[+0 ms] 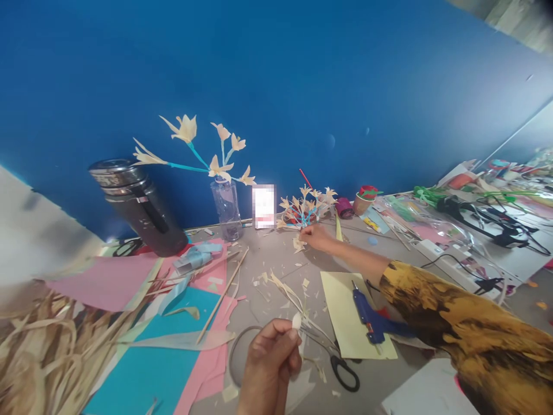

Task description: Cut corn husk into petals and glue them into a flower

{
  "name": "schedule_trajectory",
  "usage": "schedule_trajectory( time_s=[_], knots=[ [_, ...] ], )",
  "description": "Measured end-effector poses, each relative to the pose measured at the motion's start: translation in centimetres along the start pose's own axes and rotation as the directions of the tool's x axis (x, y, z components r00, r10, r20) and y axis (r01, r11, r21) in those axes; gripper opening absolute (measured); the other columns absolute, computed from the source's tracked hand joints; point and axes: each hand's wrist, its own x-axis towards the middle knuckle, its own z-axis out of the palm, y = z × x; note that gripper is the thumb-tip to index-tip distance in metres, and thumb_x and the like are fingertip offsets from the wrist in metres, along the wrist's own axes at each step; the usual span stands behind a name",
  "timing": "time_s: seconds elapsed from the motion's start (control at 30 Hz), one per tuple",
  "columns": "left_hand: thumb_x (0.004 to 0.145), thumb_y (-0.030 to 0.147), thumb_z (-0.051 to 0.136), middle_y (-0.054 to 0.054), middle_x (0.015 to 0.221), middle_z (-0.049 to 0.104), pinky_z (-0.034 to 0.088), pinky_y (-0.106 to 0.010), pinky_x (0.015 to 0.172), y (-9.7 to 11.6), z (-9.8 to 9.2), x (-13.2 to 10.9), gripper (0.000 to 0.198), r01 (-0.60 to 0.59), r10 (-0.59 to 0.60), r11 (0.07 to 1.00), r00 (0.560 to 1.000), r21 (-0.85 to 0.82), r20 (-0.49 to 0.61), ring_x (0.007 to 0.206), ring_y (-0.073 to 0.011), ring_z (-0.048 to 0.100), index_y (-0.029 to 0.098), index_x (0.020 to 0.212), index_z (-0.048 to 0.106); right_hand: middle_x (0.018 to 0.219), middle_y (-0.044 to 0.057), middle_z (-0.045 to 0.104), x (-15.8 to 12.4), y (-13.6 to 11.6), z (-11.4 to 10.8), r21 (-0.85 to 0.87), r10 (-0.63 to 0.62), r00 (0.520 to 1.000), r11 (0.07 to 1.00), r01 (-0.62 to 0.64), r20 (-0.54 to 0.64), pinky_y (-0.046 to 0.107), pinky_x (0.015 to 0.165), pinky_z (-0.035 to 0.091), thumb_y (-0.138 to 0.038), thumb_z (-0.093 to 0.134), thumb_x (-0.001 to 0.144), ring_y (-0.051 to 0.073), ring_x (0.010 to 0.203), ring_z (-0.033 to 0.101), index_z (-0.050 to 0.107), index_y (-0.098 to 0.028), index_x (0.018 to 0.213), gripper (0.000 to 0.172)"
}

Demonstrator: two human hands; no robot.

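Observation:
In the lower middle, my left hand [274,354] pinches a small cream petal [296,321] upright between thumb and fingertips. My right hand [318,237] is stretched far forward, its fingers closed at the near side of a bunch of small cream handmade flowers [305,203] with blue stems. What those fingers hold, if anything, is hidden. Just below them lies a pale scrap [298,245]. Black-handled scissors [344,373] rest right of my left hand, partly under pale strips. A blue glue gun [367,314] lies on a yellow sheet [334,294].
Larger cream flowers [220,168] stand in a clear bottle [227,213] beside a black flask [144,210]. Pink and blue paper [151,357] and dried husks [34,357] cover the left. A power strip [449,265], cables and clutter fill the right. A blue wall [276,86] closes the back.

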Motion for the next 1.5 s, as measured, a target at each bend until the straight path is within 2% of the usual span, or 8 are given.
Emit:
schedule_trajectory(
  time_s=[0.2,0.27,0.4,0.67,0.83,1.03,1.23,1.5],
  knots=[
    [0.068,0.030,0.083,0.004,0.053,0.050,0.030,-0.020,0.049,1.2,0.8,-0.6,0.025,-0.049,0.049,0.998,0.999,-0.034,0.005,0.048,-0.0062,0.040,0.015,0.071,0.064,0.082,0.007,0.068,-8.0,-2.0,-3.2,0.427,-0.033,0.987,0.903,-0.039,0.160,0.019,0.041,0.024,-0.044,0.070,0.080,0.006,0.050,0.040,0.070,-0.015,0.086,0.030],
    [0.066,0.029,0.084,0.005,0.056,0.052,0.032,-0.020,0.049,1.6,1.3,-0.9,0.026,-0.070,0.070,0.997,0.997,-0.044,0.011,0.049,-0.0060,0.042,0.015,0.072,0.063,0.082,0.007,0.068,-11.9,-2.5,-3.4,0.670,-0.082,0.963,0.733,-0.117,0.258,0.017,0.042,0.020,-0.045,0.078,0.071,0.004,0.050,0.036,0.070,-0.014,0.081,0.034],
    [0.064,0.030,0.085,0.004,0.061,0.057,0.033,-0.019,0.049,1.6,2.1,-1.4,0.027,-0.140,0.141,0.990,0.990,-0.019,0.018,0.049,-0.0052,0.044,0.015,0.075,0.064,0.073,0.006,0.068,-18.2,-3.1,-1.5,0.882,-0.118,0.942,0.403,-0.243,0.314,0.017,0.042,0.016,-0.037,0.087,0.063,0.002,0.047,0.034,0.069,-0.013,0.075,0.032],
    [0.067,0.028,0.083,0.004,0.056,0.055,0.035,-0.019,0.050,0.3,2.3,-2.5,0.022,-0.219,0.219,0.975,0.976,0.032,0.021,0.049,-0.0054,0.045,0.014,0.077,0.068,0.065,-0.002,0.052,-22.4,-3.6,3.5,0.970,0.012,0.981,0.149,-0.191,0.192,0.016,0.041,0.019,-0.035,0.089,0.062,0.006,0.053,0.036,0.072,-0.016,0.076,0.029],
    [0.068,0.027,0.083,0.004,0.056,0.053,0.037,-0.018,0.048,0.3,2.4,-3.1,0.022,-0.156,0.155,0.988,0.986,0.007,0.067,0.049,-0.0051,0.044,0.014,0.074,0.067,0.064,-0.003,0.051,-22.8,-2.9,3.9,0.972,0.005,1.000,0.234,-0.008,0.007,0.019,0.043,0.022,-0.037,0.085,0.070,0.006,0.052,0.034,0.073,-0.018,0.081,0.025],
    [0.064,0.023,0.083,0.001,0.062,0.057,0.028,-0.016,0.037,0.9,3.0,-4.1,0.023,0.065,-0.065,0.998,0.985,0.003,0.163,0.045,-0.0048,0.043,0.012,0.070,0.064,0.092,0.003,0.061,-22.8,-0.6,3.8,0.813,-0.276,0.932,0.470,0.343,-0.234,0.023,0.052,0.034,-0.031,0.072,0.087,0.009,0.061,0.044,0.075,-0.021,0.088,0.011],
    [0.068,0.020,0.079,0.001,0.063,0.055,0.026,-0.013,0.034,0.9,3.1,-4.4,0.018,0.216,-0.214,0.976,0.947,0.018,0.240,0.044,-0.0035,0.042,0.010,0.071,0.064,0.096,0.005,0.058,-23.3,0.4,3.0,0.718,-0.377,0.878,0.519,0.464,-0.295,0.027,0.065,0.043,-0.029,0.067,0.091,0.016,0.081,0.056,0.074,-0.023,0.091,0.010],
    [0.066,0.018,0.079,0.001,0.065,0.053,0.026,-0.012,0.033,0.9,3.3,-4.6,0.018,0.315,-0.295,0.949,0.906,-0.019,0.304,0.045,-0.0026,0.039,0.009,0.070,0.063,0.096,0.005,0.058,-23.7,1.0,2.4,0.726,-0.449,0.842,0.467,0.505,-0.298,0.028,0.072,0.046,-0.025,0.065,0.093,0.016,0.085,0.057,0.074,-0.024,0.092,0.009]
  ],
)
